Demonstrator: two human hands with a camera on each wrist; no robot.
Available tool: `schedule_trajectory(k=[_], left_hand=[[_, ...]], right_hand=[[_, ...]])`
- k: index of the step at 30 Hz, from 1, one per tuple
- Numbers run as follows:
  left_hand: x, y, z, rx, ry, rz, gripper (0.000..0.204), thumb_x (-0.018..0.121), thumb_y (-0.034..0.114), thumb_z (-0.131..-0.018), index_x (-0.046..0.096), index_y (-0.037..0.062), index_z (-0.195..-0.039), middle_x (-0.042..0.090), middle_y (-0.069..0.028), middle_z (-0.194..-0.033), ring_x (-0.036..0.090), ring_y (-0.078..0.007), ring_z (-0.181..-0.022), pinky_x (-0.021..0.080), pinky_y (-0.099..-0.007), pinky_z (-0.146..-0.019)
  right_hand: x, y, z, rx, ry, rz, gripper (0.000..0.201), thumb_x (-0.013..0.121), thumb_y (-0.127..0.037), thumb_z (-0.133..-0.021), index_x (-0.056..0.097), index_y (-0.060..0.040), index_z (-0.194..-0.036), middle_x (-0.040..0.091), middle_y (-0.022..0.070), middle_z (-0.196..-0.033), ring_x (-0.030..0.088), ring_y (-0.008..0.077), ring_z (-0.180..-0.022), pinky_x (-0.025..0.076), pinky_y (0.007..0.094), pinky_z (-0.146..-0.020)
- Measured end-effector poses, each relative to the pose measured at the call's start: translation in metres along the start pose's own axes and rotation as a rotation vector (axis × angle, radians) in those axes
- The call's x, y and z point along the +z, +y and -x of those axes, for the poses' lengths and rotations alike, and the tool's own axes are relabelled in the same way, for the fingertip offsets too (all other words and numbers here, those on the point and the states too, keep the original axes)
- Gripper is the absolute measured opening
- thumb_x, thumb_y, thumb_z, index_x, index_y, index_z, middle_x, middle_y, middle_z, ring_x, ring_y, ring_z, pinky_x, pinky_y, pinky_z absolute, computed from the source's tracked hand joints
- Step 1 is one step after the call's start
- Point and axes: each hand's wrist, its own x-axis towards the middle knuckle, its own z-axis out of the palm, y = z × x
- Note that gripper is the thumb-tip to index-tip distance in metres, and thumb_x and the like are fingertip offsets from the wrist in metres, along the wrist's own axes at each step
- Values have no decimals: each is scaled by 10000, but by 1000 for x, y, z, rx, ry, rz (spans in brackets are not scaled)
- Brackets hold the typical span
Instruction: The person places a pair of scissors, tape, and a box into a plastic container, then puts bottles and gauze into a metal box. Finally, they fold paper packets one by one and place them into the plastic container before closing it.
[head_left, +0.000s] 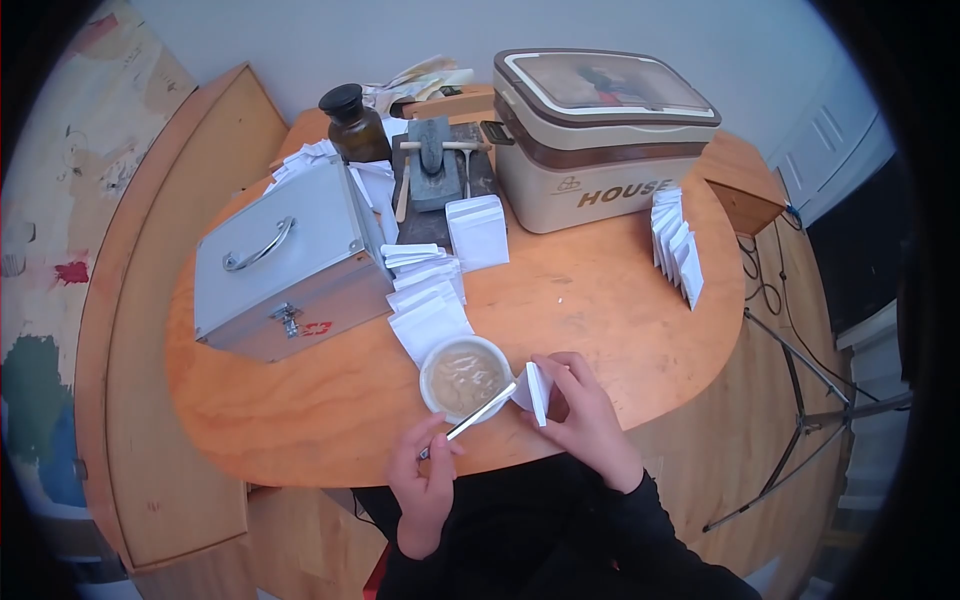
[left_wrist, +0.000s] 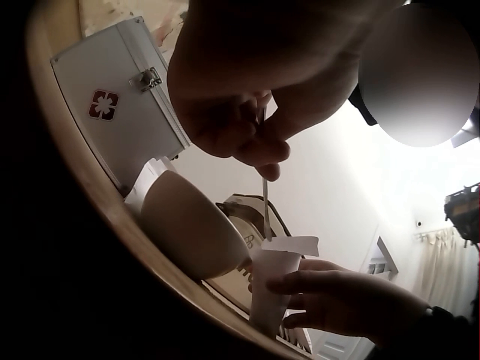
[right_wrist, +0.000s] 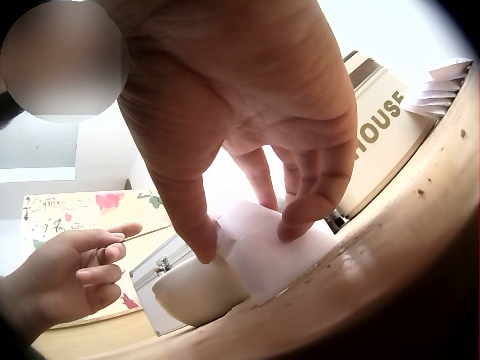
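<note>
Holding a slim metal tool (head_left: 482, 411) to a white paper packet (head_left: 536, 394) over the surface (head_left: 590, 310).
The left hand's (head_left: 424, 487) grip is closed round the tool's handle; the right hand's (head_left: 590, 418) grip pinches the packet, just off the bowl (head_left: 465, 379) at its three o'clock, the tool's tip at the packet's top. From the bowl, the silver case (head_left: 290, 262) sits at ten o'clock, the HOUSE box (head_left: 600, 150) at one.

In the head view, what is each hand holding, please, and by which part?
The left hand holds a thin metal tool by its near end; the right hand pinches a white paper packet by its sides.
</note>
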Motion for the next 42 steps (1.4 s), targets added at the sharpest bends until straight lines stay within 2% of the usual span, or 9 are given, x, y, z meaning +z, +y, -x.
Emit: schedule_trajectory(k=[6, 9, 14, 20, 25, 30, 35, 38, 42], left_hand=[[1, 1, -4, 390, -116, -450, 334, 627, -30, -850, 652, 28, -1179, 680, -98, -729, 591, -177, -533, 456, -292, -519], [3, 8, -6, 420, -135, -454, 379, 642, -36, -824, 657, 45, -1195, 672, -115, -732, 598, -232, -553, 468, -325, -539], [-3, -3, -1, 272, -114, -351, 296, 575, -13, -901, 624, -26, -1192, 716, -122, -840, 606, -139, -535, 481, -255, -520], [-15, -3, -2, 155, -57, -271, 333, 515, -26, -931, 554, -50, -1261, 717, -145, -912, 626, -106, -587, 479, -215, -518], [-15, 0, -3, 111, -36, -225, 359, 506, -35, -929, 530, -39, -1287, 711, -147, -877, 619, -99, -591, 469, -204, -519], [-13, -1, -2, 99, -21, -188, 345, 517, -21, -932, 541, -34, -1275, 717, -147, -875, 585, -80, -555, 465, -200, -518], [-17, 0, -5, 117, -35, -194, 338, 526, -16, -931, 549, -34, -1268, 719, -150, -869, 571, -71, -538, 460, -195, -517], [-19, -2, -5, 112, -30, -185, 333, 532, -9, -933, 553, -31, -1265, 718, -152, -867, 568, -72, -531, 459, -195, -516], [-19, -8, -3, 121, -6, -168, 318, 565, 10, -926, 592, 11, -1243, 731, -107, -848, 564, -79, -506, 454, -219, -479]], right_hand=[[-1, -4, 1, 22, 0, -28, 577, 785, -103, -718, 557, -45, -1245, 538, 109, -1134, 599, 232, -919, 507, 303, -756], [-2, -1, 2, -8, 34, -30, 567, 782, -96, -714, 566, -44, -1235, 545, 107, -1123, 599, 222, -902, 504, 296, -745], [-27, -2, 4, 53, 180, 59, 483, 730, -56, -733, 580, -63, -1192, 565, 100, -1089, 637, 224, -811, 531, 308, -681], [-117, 80, -4, 119, 601, 316, 510, 736, -54, -696, 592, -39, -1185, 552, 81, -1007, 559, 167, -661, 459, 285, -574], [-182, 156, -23, 276, 483, 403, 608, 754, -86, -694, 539, 11, -1255, 557, 114, -1102, 580, 179, -704, 483, 290, -627], [-180, 193, -33, 273, 283, 411, 677, 760, -105, -703, 482, 58, -1298, 546, 158, -1193, 598, 200, -711, 503, 304, -668], [-156, 136, -42, 268, 471, 363, 687, 746, -109, -715, 451, 38, -1317, 538, 162, -1221, 618, 242, -747, 514, 343, -691], [-128, 69, -55, 179, 431, 614, 670, 738, -130, -722, 455, 11, -1313, 537, 158, -1230, 629, 285, -802, 524, 372, -707], [-74, 18, -87, -25, 110, 601, 666, 703, -283, -764, 460, -18, -1325, 608, 142, -1150, 643, 317, -902, 530, 401, -727]])
